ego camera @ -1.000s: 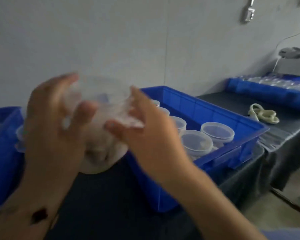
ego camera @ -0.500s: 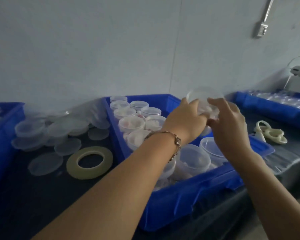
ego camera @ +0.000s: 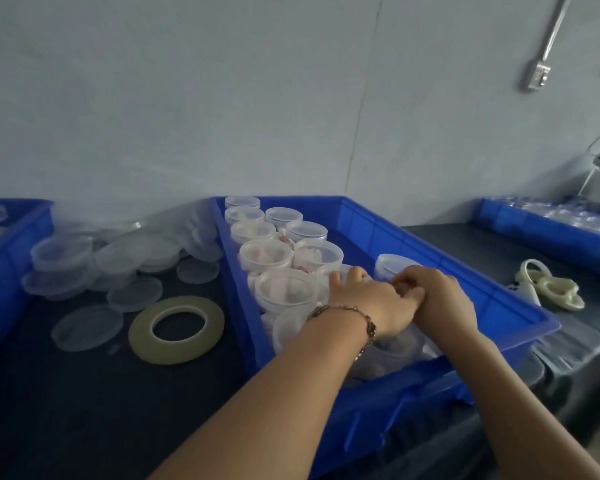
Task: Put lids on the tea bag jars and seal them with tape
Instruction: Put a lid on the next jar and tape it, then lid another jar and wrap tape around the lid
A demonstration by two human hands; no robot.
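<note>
the jars (ego camera: 270,255) are clear, smooth plastic with a faint milky haze, like the loose lids (ego camera: 135,293) piled toward the worktop's far left edge. the bin (ego camera: 440,258) is glossy moulded blue plastic. the worktop (ego camera: 84,410) wears a dark matt cover, probably cloth or sheeting. the tape roll (ego camera: 176,329) looks pale yellowish and semi-gloss. a metal chain bracelet (ego camera: 359,315) glints on the left wrist.

Single head-worn wide-angle view, looking forward and down from close above the near table edge (ego camera: 84,410) across the blue crate (ego camera: 413,393) toward the far wall (ego camera: 222,98)
</note>
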